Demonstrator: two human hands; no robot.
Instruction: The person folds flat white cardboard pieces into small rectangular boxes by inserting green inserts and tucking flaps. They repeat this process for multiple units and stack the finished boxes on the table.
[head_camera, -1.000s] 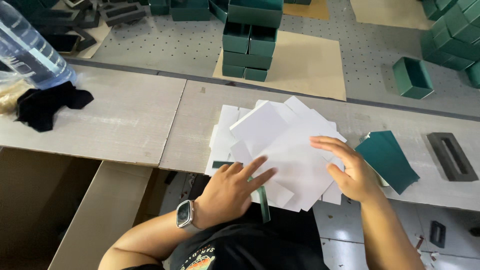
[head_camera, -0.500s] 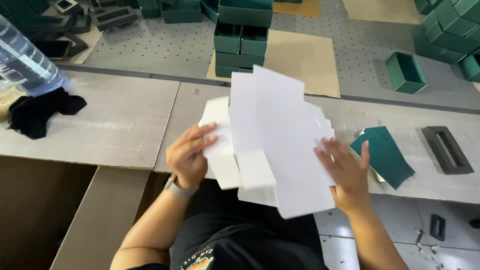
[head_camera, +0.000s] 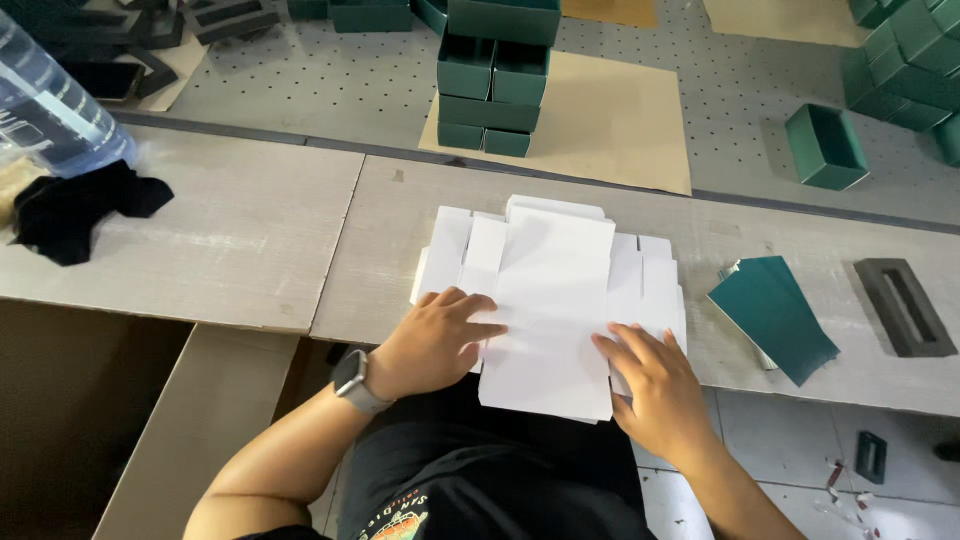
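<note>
A squared-up stack of flat white card cut-outs (head_camera: 555, 290) lies on the grey wooden bench (head_camera: 250, 240), its near end hanging over the front edge. My left hand (head_camera: 435, 340), a watch on its wrist, presses flat on the stack's lower left part. My right hand (head_camera: 655, 385) rests with spread fingers on the lower right corner of the stack. Neither hand grips anything; both lie flat on the card.
Right of the stack lie green flat card pieces (head_camera: 775, 315) and a dark grey foam insert (head_camera: 905, 305). A black cloth (head_camera: 75, 210) and a clear plastic bottle (head_camera: 50, 110) sit at far left. Beyond the bench stand stacked green boxes (head_camera: 495, 75) on brown cardboard, and one open green box (head_camera: 825, 145).
The white cards were a loose fan, then lifted upright between both hands; now they lie flat and aligned on the bench, with both hands pressing on their near end.
</note>
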